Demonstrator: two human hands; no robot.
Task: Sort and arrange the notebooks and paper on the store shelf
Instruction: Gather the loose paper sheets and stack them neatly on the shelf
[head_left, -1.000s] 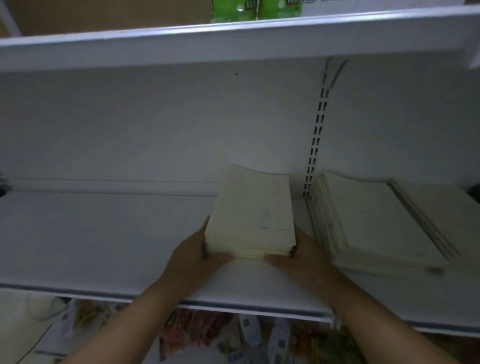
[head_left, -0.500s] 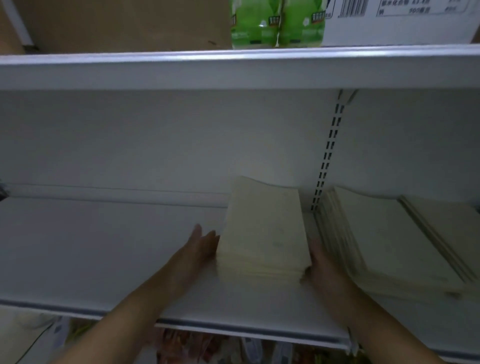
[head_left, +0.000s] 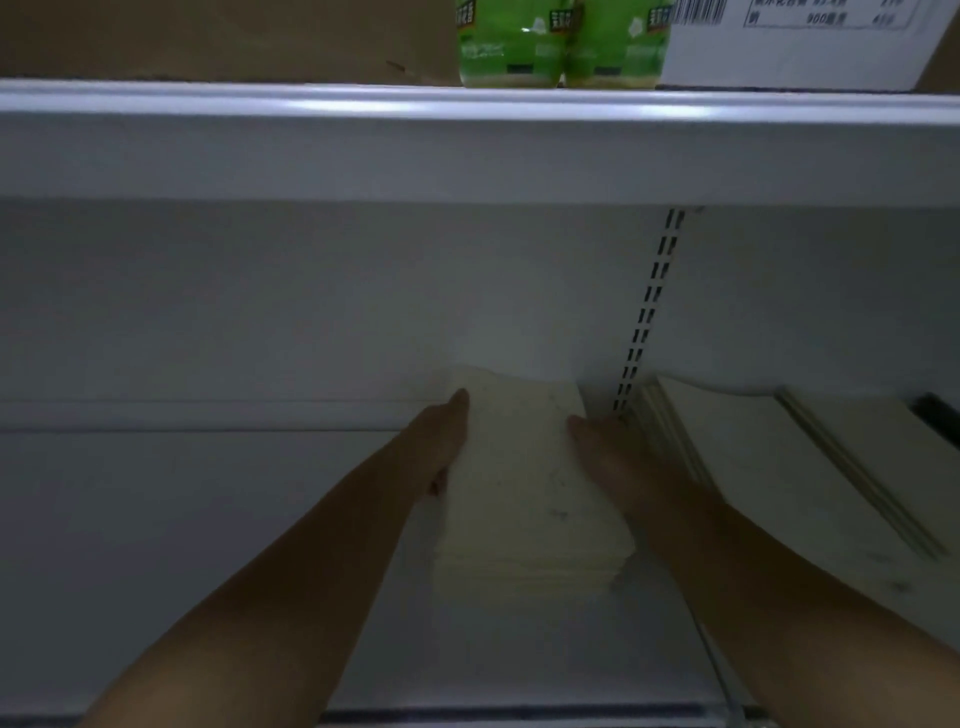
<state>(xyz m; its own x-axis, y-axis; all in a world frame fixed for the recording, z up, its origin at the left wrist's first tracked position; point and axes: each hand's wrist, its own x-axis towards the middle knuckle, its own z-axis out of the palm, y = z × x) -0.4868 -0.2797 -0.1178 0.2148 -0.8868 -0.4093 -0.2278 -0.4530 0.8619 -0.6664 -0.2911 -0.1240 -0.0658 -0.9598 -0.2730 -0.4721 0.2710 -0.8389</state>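
A thick stack of cream paper lies on the white shelf, its far end near the back wall. My left hand lies flat against the stack's left side with fingers straight. My right hand presses the stack's right side, fingers straight, in the narrow gap beside a larger pile of cream notebooks. A further pile overlaps that one on the right.
The shelf above hangs low over the work space and carries green packs, a brown carton and a white labelled box. A slotted upright runs down the back wall. Bare shelf stretches to the left.
Both hands have let go of the stack's front corners and slid forward along its sides. The stack now sits deeper on the shelf, against the back.
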